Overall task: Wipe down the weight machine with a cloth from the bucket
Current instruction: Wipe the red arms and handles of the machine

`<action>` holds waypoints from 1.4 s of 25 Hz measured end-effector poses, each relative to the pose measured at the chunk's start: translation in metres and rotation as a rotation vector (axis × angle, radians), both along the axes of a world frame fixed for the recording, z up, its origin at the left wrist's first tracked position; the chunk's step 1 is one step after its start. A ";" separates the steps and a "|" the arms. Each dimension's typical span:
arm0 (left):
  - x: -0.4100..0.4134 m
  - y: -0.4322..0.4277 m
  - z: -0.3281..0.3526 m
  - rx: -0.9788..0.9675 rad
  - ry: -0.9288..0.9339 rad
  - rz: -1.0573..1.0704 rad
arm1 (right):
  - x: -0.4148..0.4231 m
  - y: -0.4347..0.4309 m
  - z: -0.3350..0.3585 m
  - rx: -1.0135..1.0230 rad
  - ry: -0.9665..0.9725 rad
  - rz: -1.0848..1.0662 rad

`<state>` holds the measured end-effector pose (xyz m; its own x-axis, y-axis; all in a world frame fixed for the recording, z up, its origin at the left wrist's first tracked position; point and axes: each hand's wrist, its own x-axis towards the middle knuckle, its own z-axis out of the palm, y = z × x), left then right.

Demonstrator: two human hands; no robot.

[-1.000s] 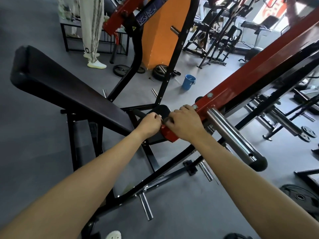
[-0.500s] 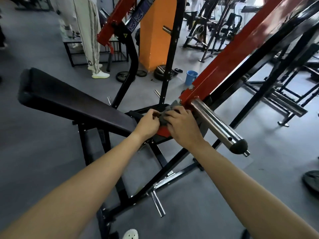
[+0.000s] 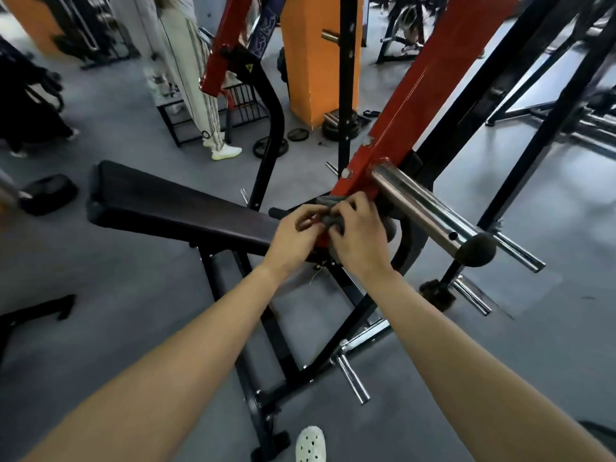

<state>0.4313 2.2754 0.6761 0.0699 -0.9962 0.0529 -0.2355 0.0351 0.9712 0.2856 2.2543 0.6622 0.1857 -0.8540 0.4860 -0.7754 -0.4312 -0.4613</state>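
Using the red arm (image 3: 416, 105) as the landmark, everything's placed off that. Left of its bottom end is the bench (image 3: 173, 208), nobody's touching it. Next is my left hand (image 3: 293, 235), just left of that bottom end, with the fingers curled in and pinching the near edge of the cloth (image 3: 326, 211), as far as I can tell. The cloth is grey and bunched right on the arm's bottom tip, between both hands. My right hand (image 3: 360, 238) is on the arm's side of it, fingers wrapped round the wad and pressing it on the paint. What matters is that the arm's long axis climbs away from my fingers, up and to the right. So I reckon the wipe goes that way, right hand leading since it's nearer. The peg (image 3: 423, 208) sticks out of the arm just right of my knuckles, easy to bump
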 end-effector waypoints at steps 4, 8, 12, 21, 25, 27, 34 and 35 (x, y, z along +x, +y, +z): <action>-0.008 0.000 0.005 -0.062 -0.056 -0.023 | -0.002 0.003 -0.002 0.031 -0.007 0.106; 0.000 -0.010 0.007 0.121 -0.087 0.003 | -0.021 -0.008 0.000 0.182 -0.340 -0.131; 0.004 -0.020 0.007 0.144 -0.312 -0.060 | -0.012 -0.010 -0.009 0.365 -0.499 -0.233; 0.027 -0.050 0.003 0.076 -0.442 -0.216 | 0.015 -0.020 -0.023 0.514 -1.087 -0.429; 0.038 -0.060 0.004 0.012 -0.570 -0.303 | 0.056 -0.008 -0.043 0.624 -1.069 -0.595; 0.043 -0.061 0.006 -0.034 -0.564 -0.334 | 0.080 0.003 -0.053 0.720 -1.219 -0.554; 0.051 -0.062 0.006 -0.075 -0.470 -0.430 | 0.090 -0.006 -0.042 0.646 -1.862 -0.666; 0.051 -0.064 0.005 -0.078 -0.471 -0.440 | 0.092 -0.009 -0.043 0.626 -1.889 -0.676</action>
<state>0.4819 2.2113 0.6814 -0.3922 -0.9184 0.0518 -0.5834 0.2919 0.7579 0.3775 2.2452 0.6197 -0.4083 -0.6464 -0.6445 0.7675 0.1391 -0.6257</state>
